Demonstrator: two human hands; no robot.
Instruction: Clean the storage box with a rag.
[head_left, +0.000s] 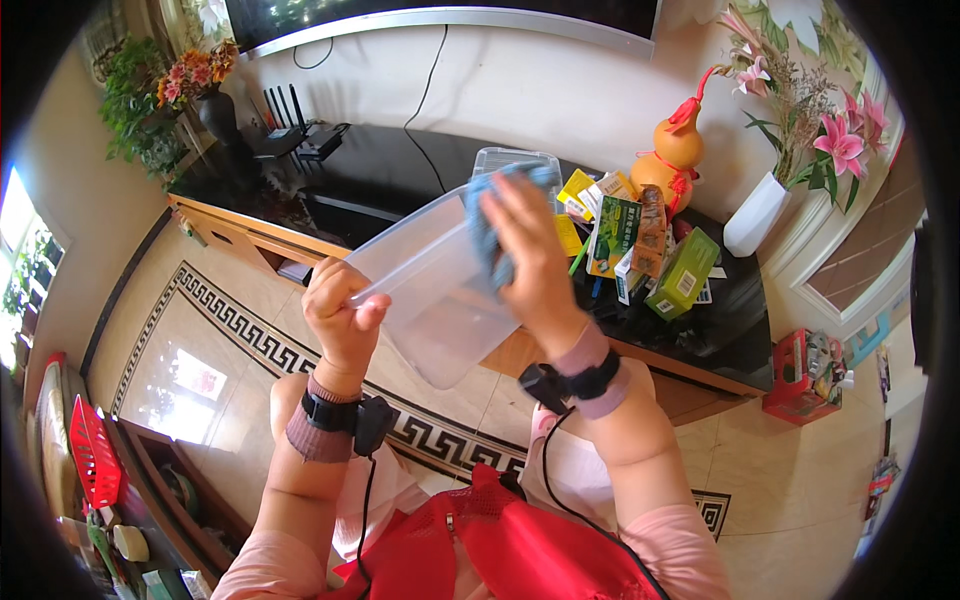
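Observation:
Before me a translucent plastic container hangs tilted above the floor, in front of the cabinet. My left hand grips its left rim, the thumb over the edge. A blue cloth lies under my right hand, which presses it against the container's far right edge and side; the hand is slightly blurred. Behind the cloth, a clear plastic lid or second container rests on the black cabinet top, partly hidden.
On the black cabinet top stand a router, small boxes including a green one, a gourd ornament and a white vase of flowers. A red box of items sits right of the cabinet. A red plastic basket is at left.

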